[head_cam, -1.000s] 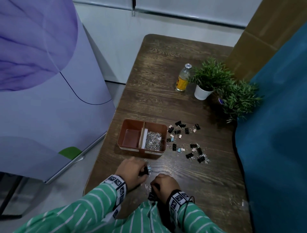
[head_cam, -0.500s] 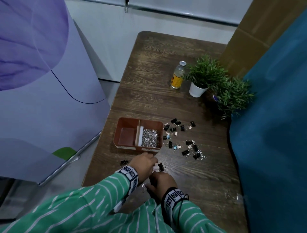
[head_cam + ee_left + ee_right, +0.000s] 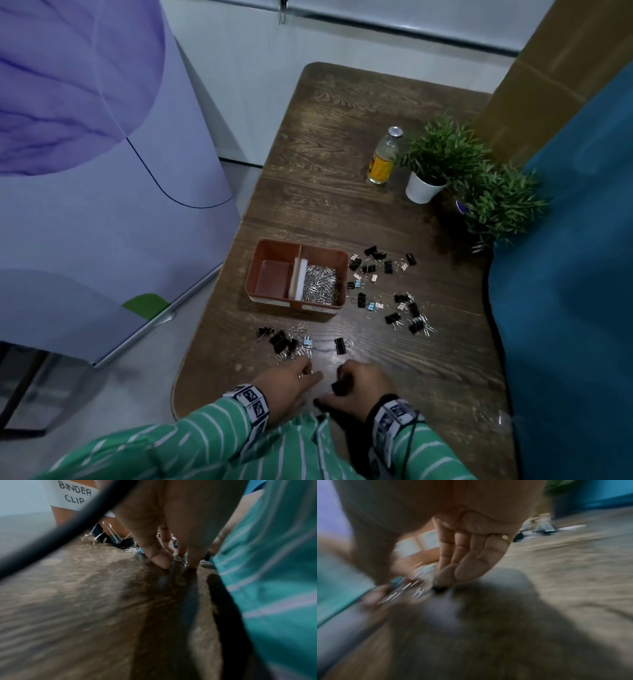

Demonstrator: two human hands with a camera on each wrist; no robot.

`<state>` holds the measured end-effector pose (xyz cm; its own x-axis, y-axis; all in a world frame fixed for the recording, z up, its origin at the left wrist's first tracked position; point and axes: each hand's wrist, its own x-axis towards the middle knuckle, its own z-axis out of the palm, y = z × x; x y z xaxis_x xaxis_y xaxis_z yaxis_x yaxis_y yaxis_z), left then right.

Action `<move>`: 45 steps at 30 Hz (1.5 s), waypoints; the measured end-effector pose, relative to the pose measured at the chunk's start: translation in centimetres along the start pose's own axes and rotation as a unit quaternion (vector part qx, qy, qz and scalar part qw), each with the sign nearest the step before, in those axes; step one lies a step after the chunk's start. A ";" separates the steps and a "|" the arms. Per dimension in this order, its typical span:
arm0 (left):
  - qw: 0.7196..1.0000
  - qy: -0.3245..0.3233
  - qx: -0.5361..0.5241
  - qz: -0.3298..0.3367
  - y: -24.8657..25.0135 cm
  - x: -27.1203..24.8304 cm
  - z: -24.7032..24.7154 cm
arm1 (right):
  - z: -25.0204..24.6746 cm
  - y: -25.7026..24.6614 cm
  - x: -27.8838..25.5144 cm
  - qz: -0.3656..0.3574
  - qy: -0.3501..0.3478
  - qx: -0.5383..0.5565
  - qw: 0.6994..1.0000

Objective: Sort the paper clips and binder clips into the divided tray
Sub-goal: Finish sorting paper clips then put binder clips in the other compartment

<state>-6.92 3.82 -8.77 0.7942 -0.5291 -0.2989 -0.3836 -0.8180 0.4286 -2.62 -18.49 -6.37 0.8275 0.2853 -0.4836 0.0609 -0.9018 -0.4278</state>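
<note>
The brown divided tray (image 3: 253,274) has a bare left compartment and a heap of silver paper clips (image 3: 320,284) in its right one. Black binder clips (image 3: 383,263) lie scattered to its right. A mixed pile of clips (image 3: 287,339) and a lone black binder clip (image 3: 340,345) lie in front of it. My left hand (image 3: 303,371) is near the table's front edge, pinching a small bunch of paper clips (image 3: 179,559) against the wood with its fingertips (image 3: 161,562). My right hand (image 3: 356,383), just to the right, has curled fingers on a black binder clip (image 3: 337,386); the right wrist view is blurred.
A yellow-labelled bottle (image 3: 382,161) and two small potted plants (image 3: 442,157) stand at the table's far right. A teal fabric surface (image 3: 565,274) borders the right side. The tray front bears a "BINDER CLIP" label (image 3: 75,494). A purple panel (image 3: 85,171) stands left of the table.
Both hands have drawn back from the tray front toward the table's near edge, uncovering the mixed pile of clips. The right hand has shifted slightly right.
</note>
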 end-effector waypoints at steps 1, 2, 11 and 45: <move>1.000 0.002 -0.005 0.005 -0.2 0.3 0.1 | 0.5 -0.4 -0.3 -0.013 -0.016 -0.018 1.000; 1.000 0.005 -0.010 0.010 -0.4 0.6 0.3 | 0.8 -0.4 -0.3 -0.012 -0.021 -0.014 1.000; 0.993 0.042 -0.068 -0.091 -1.7 -0.8 -0.7 | -0.2 0.4 0.3 0.014 0.090 0.056 0.994; 0.990 0.033 -0.042 -0.129 -2.3 -0.5 -1.6 | 1.1 -4.3 2.9 -0.131 0.014 0.028 0.991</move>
<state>-5.70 6.32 -8.27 0.8906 -0.2871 -0.3527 -0.1256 -0.9006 0.4160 -1.08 -13.44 -6.82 0.8028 0.4970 -0.3295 0.2450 -0.7787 -0.5776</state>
